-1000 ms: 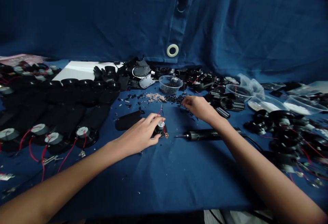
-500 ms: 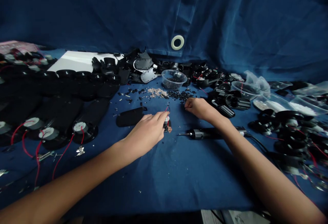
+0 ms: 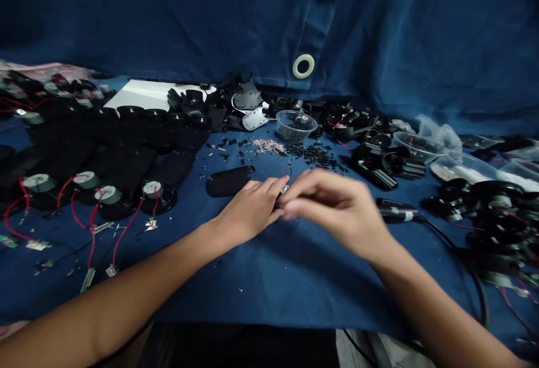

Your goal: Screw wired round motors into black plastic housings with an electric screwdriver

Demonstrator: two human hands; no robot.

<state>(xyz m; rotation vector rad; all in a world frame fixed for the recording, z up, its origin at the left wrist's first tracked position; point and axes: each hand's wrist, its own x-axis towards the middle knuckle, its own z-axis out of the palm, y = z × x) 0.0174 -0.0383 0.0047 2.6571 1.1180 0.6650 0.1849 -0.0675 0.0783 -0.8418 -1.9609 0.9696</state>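
Observation:
Near the middle of the blue cloth, my left hand [image 3: 248, 211] lies over a small black part with a motor [image 3: 284, 188], gripping it at the fingertips. A thin red wire rises from that part; most of it is hidden by my hands. My right hand [image 3: 339, 205], slightly blurred, has its thumb and fingers pinched together right at the motor part. Whatever sits in the pinch is too small to make out. A flat black oval cover [image 3: 228, 182] lies just behind my left hand. To the right, an electric screwdriver [image 3: 396, 212] is partly hidden by my right hand.
Behind my hands lie a heap of small screws [image 3: 268, 146], scattered small black pieces [image 3: 318, 155] and a clear plastic bowl [image 3: 296, 128]. Rows of black housings with motors [image 3: 152, 189] fill the left. Black parts [image 3: 497, 199] and clear bags [image 3: 440, 135] crowd the right.
My right hand has moved from the small black pieces toward me and left, to the part under my left hand. The view has shifted slightly.

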